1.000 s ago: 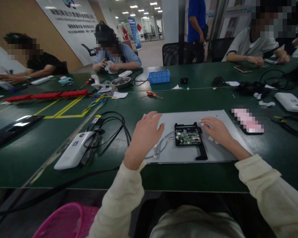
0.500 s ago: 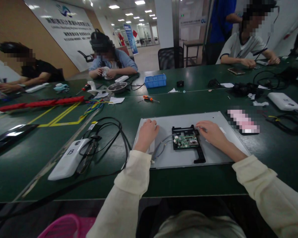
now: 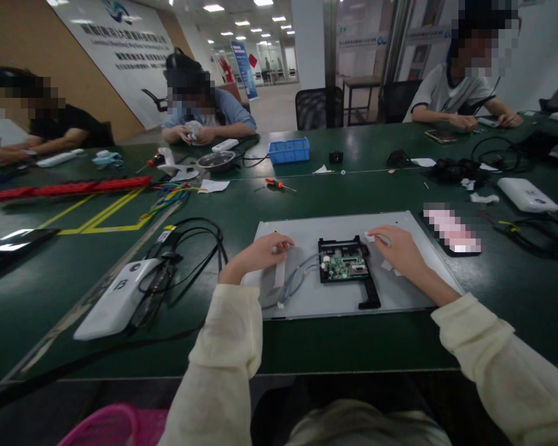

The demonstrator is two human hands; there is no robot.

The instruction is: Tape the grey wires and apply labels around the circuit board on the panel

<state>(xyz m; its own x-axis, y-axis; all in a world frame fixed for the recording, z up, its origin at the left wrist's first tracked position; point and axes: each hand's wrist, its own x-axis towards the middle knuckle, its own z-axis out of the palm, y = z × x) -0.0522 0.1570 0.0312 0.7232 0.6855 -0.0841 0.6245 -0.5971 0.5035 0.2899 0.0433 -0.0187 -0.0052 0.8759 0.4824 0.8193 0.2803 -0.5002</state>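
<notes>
A flat light-grey panel (image 3: 302, 303) lies on the table in front of me. On its middle sits a black plastic bracket (image 3: 372, 291) around a green circuit board (image 3: 344, 265), with thin grey-blue cables (image 3: 295, 279) running left from the board. My left hand (image 3: 263, 254) hovers over the panel's left side, fingers bent and apart, near a whitish strip (image 3: 279, 272). My right hand (image 3: 395, 248) is closed in a pinch beside the bracket's upper right corner. A small white piece, looking like tape (image 3: 369, 237), shows at its fingertips.
Right of the panel lies a phone (image 3: 451, 230). Black cables (image 3: 214, 232) and a white power bank (image 3: 116, 297) lie on the left. Farther back are an orange screwdriver (image 3: 279, 184), a blue basket (image 3: 289, 150) and a metal bowl (image 3: 216, 161). Several people sit across the table.
My left hand has lifted and turned, its fingers now pointing right, uncovering more of the whitish strip. My right hand stays near the bracket's corner, and the white piece at its fingertips shows more clearly.
</notes>
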